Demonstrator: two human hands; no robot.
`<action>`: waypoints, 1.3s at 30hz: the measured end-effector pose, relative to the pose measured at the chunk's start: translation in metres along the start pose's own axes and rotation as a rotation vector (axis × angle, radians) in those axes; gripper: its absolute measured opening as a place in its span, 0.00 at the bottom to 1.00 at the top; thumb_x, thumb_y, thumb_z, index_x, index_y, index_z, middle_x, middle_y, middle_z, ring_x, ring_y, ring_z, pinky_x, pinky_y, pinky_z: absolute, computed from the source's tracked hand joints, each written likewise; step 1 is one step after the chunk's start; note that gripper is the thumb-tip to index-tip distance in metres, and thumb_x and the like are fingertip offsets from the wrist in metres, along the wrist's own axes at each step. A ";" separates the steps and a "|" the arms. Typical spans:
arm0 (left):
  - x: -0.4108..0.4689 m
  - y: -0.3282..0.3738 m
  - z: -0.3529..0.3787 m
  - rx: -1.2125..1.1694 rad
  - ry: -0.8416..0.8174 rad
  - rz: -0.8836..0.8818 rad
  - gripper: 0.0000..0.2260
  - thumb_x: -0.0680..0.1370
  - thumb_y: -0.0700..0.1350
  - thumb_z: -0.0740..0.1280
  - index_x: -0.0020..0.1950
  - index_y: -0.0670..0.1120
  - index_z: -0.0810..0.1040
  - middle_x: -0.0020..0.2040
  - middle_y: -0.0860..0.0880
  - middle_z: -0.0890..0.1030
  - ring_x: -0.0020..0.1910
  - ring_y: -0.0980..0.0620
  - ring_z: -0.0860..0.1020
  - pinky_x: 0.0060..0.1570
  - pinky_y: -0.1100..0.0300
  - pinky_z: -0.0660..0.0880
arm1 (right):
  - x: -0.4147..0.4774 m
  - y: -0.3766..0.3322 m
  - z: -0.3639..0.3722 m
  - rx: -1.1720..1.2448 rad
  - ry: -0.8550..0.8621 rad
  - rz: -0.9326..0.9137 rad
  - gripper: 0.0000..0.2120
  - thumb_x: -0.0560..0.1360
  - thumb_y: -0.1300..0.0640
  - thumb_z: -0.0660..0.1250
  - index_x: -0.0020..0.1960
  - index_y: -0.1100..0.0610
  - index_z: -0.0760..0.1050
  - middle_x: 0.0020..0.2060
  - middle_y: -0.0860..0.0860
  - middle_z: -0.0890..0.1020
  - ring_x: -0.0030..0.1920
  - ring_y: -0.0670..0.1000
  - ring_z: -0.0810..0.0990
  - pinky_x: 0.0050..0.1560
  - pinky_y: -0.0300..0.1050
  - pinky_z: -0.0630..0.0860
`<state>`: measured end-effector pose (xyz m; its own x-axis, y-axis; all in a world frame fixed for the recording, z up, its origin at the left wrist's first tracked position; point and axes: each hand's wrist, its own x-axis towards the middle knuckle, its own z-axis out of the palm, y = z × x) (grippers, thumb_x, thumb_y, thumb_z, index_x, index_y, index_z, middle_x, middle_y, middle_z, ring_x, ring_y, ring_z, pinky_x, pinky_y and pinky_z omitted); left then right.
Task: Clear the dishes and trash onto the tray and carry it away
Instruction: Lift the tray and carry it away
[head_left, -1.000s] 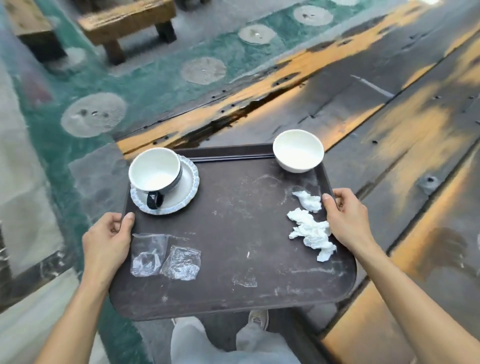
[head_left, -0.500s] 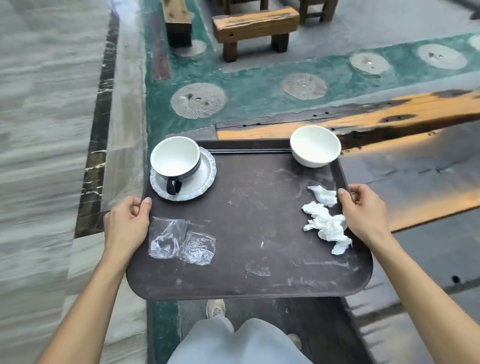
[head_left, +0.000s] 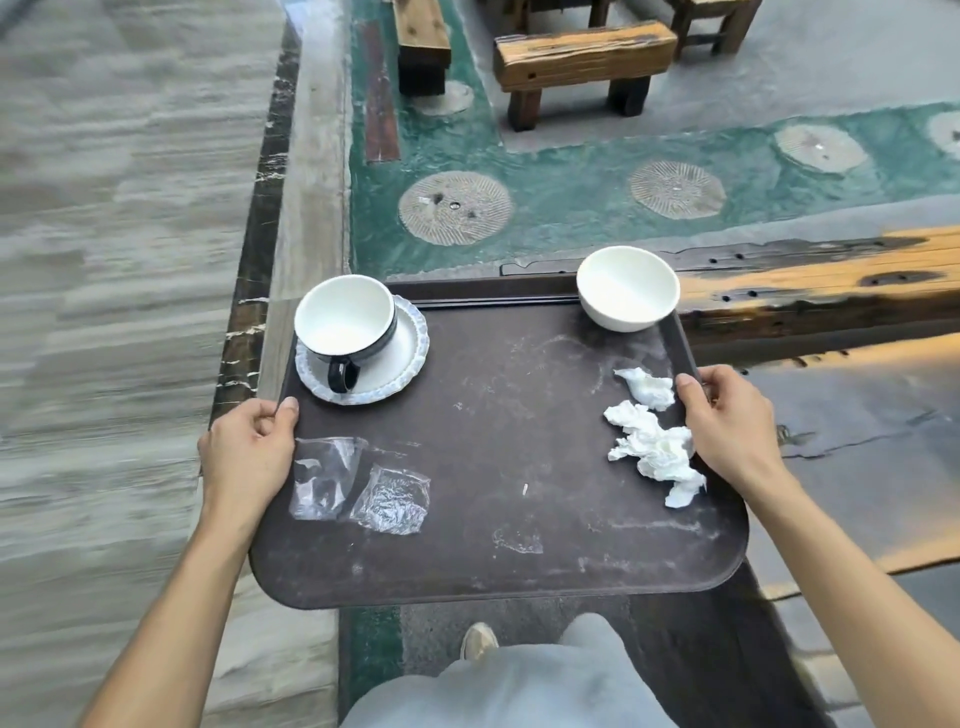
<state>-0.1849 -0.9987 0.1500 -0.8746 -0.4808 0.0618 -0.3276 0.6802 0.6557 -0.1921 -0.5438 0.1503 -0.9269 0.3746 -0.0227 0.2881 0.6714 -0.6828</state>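
A person carries a scuffed dark brown plastic tray (head_left: 498, 467) at centre frame, the left hand (head_left: 249, 452) and right hand (head_left: 732, 431) each with the grip clamped on a side edge, thumbs on top. On the tray: a white cup with a dark handle (head_left: 345, 325) on a scalloped white saucer (head_left: 402, 353) at upper left, a white bowl (head_left: 627, 288) at upper right, crumpled white tissues (head_left: 652, 441) by the right hand, and clear plastic wrappers (head_left: 358, 486) by the left hand.

I count one tray (head_left: 498, 519); one cup (head_left: 345, 322) on one saucer (head_left: 400, 353); one bowl (head_left: 627, 288); two clear plastic wrappers (head_left: 358, 483); two crumpled napkins (head_left: 655, 447); two wooden stools (head_left: 582, 62).
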 end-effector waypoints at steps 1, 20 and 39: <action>0.006 -0.001 0.001 -0.008 0.001 -0.003 0.12 0.79 0.51 0.67 0.41 0.45 0.81 0.29 0.45 0.77 0.35 0.42 0.77 0.42 0.53 0.68 | 0.007 -0.005 0.003 -0.006 -0.007 -0.005 0.10 0.81 0.49 0.61 0.52 0.55 0.76 0.36 0.45 0.79 0.44 0.56 0.78 0.44 0.47 0.68; 0.148 0.073 0.086 -0.019 0.122 -0.100 0.15 0.79 0.52 0.67 0.37 0.44 0.79 0.29 0.41 0.77 0.34 0.40 0.76 0.40 0.51 0.71 | 0.248 -0.060 0.047 -0.065 -0.081 -0.176 0.11 0.81 0.51 0.61 0.51 0.57 0.76 0.36 0.49 0.79 0.41 0.58 0.78 0.42 0.47 0.65; 0.333 0.116 0.134 0.016 0.114 -0.088 0.14 0.79 0.50 0.67 0.37 0.43 0.79 0.29 0.40 0.76 0.34 0.40 0.76 0.40 0.51 0.71 | 0.419 -0.139 0.124 -0.155 -0.152 -0.182 0.12 0.82 0.51 0.58 0.49 0.59 0.73 0.39 0.57 0.82 0.42 0.62 0.79 0.42 0.50 0.68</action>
<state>-0.5619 -1.0063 0.1457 -0.7960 -0.5985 0.0901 -0.4080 0.6406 0.6505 -0.6500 -0.5596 0.1450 -0.9888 0.1465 -0.0274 0.1361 0.8129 -0.5663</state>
